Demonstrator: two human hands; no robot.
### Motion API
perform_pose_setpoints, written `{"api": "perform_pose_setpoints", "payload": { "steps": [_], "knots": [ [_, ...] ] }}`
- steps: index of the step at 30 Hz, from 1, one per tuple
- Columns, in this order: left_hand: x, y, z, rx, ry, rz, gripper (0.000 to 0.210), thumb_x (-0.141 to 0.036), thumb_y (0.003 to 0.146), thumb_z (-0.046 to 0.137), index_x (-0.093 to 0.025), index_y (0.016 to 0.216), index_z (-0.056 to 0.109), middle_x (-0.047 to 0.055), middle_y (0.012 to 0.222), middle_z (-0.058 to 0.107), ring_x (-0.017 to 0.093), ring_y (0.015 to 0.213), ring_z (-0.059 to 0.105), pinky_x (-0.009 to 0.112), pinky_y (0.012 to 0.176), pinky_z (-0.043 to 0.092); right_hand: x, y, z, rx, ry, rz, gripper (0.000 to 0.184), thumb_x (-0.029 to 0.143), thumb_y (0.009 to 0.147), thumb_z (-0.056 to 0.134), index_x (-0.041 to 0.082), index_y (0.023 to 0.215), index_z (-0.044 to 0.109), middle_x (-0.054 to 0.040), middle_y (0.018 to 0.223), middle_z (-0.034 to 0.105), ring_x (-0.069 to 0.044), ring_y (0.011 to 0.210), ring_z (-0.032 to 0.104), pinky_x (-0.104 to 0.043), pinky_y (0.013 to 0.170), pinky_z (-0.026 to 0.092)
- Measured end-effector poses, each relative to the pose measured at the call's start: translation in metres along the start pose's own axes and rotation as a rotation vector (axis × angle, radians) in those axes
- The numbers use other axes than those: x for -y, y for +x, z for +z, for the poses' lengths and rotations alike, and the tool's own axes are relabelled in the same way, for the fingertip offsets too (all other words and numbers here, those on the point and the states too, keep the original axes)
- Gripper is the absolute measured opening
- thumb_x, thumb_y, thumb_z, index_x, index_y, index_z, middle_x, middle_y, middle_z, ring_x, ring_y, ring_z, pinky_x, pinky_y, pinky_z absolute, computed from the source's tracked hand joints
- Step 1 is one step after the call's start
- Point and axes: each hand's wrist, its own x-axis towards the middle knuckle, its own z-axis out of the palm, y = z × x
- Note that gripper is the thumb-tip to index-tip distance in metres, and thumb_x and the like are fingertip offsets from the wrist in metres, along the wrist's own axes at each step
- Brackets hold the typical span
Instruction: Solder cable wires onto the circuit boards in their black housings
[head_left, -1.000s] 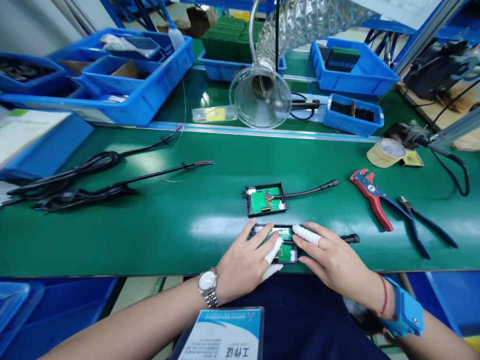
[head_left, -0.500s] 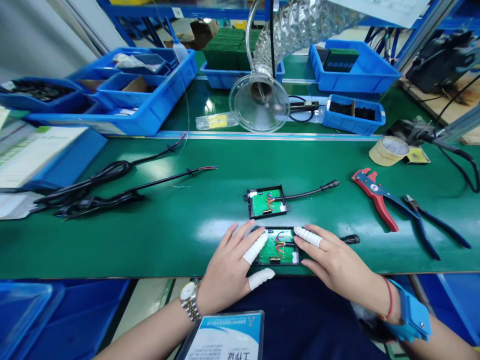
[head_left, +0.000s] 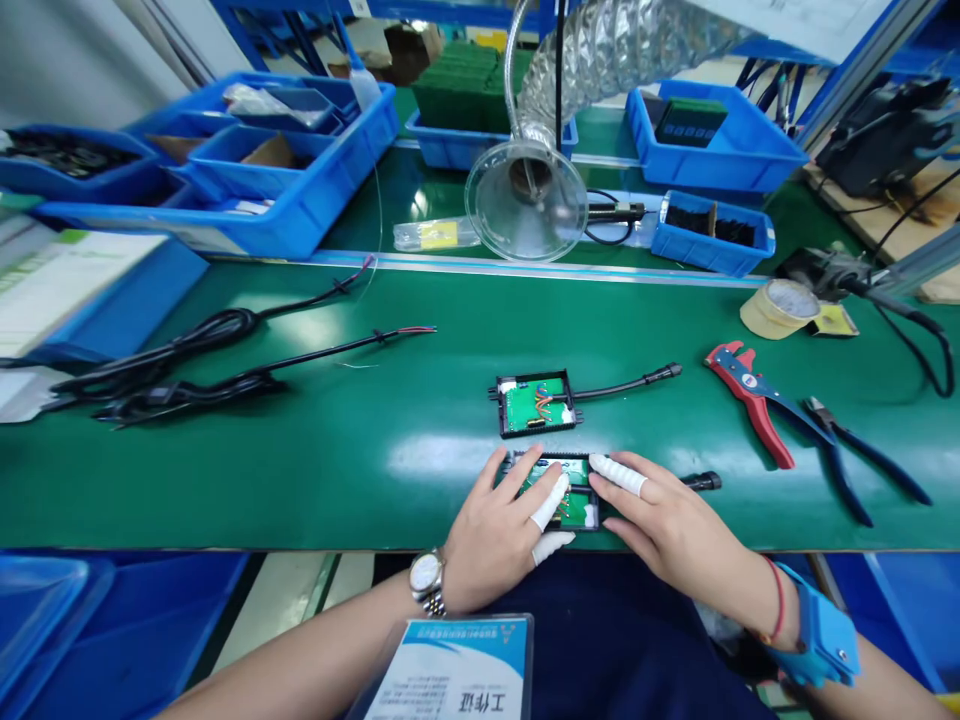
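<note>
A black plastic case [head_left: 571, 456] with a green circuit board [head_left: 579, 512] and coloured wires lies near the bench's front edge. Over its left half reaches my left hand [head_left: 499, 530], fingers outstretched, index fingertip at the wires and thumb by the lower edge, both in white finger covers. My right hand [head_left: 660, 510] holds the case's right end, its covered index finger on the upper corner and thumb lower down. A black cable with a connector [head_left: 701, 481] emerges beyond that hand. Just behind lies a second open case with a green board [head_left: 534, 404] and cable.
Wire strippers [head_left: 750, 395] and cutters [head_left: 870, 450] lie at right, near a yellowish round tub [head_left: 780, 308]. Black cables [head_left: 225, 340] lie at left. A clear extractor hood [head_left: 526, 200] hangs over the back, among blue bins [head_left: 712, 232].
My left hand has moved right, from the case's left edge to over the board and its wires. My right hand stays at the right end.
</note>
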Motion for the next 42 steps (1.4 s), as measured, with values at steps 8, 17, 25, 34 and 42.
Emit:
{"api": "perform_pose_setpoints", "payload": {
  "steps": [8,17,25,34,42],
  "knots": [
    [0.005,-0.016,-0.008,-0.071,-0.088,-0.049,0.053,-0.038,0.083,0.055,-0.009,0.126,0.042,0.013,0.128,0.05,0.03,0.127,0.033,0.052,0.102,0.029,0.0,-0.001,-0.005,0.003,-0.012,-0.016,0.039,0.02,0.085,0.05,0.015,0.124,0.05,-0.0126,0.127,0.051,-0.026,0.119,0.044,-0.044,0.094,0.047],
    [0.006,-0.026,-0.002,-0.177,-0.116,-0.102,0.044,-0.028,0.081,0.058,-0.012,0.12,0.046,0.014,0.121,0.056,0.029,0.123,0.04,0.05,0.099,0.035,-0.003,0.0,-0.005,-0.049,0.001,-0.011,0.036,0.023,0.087,0.047,0.014,0.121,0.053,-0.0151,0.124,0.053,-0.027,0.119,0.045,-0.045,0.094,0.047],
    [0.005,-0.024,-0.001,-0.248,-0.122,-0.084,0.022,-0.027,0.081,0.059,-0.015,0.099,0.06,0.01,0.113,0.062,0.027,0.117,0.047,0.047,0.097,0.038,-0.008,0.003,-0.004,-0.016,0.009,0.014,0.036,0.024,0.088,0.047,0.015,0.122,0.053,-0.0147,0.128,0.049,-0.026,0.122,0.042,-0.044,0.097,0.045],
    [0.007,-0.026,0.006,-0.332,-0.158,-0.15,0.01,-0.025,0.081,0.059,-0.016,0.086,0.062,0.007,0.101,0.066,0.027,0.111,0.052,0.045,0.094,0.043,-0.016,0.01,0.001,-0.041,-0.076,-0.002,0.037,0.024,0.088,0.047,0.017,0.123,0.051,-0.0136,0.129,0.049,-0.026,0.12,0.045,-0.044,0.093,0.048],
    [0.008,-0.02,0.005,-0.337,-0.147,-0.237,0.014,-0.026,0.083,0.054,-0.015,0.087,0.061,0.007,0.094,0.066,0.027,0.103,0.054,0.046,0.089,0.045,-0.03,0.027,-0.009,-0.063,-0.068,-0.015,0.041,0.012,0.087,0.04,0.019,0.128,0.047,-0.0116,0.134,0.045,-0.024,0.124,0.041,-0.042,0.095,0.047]
  ]
}}
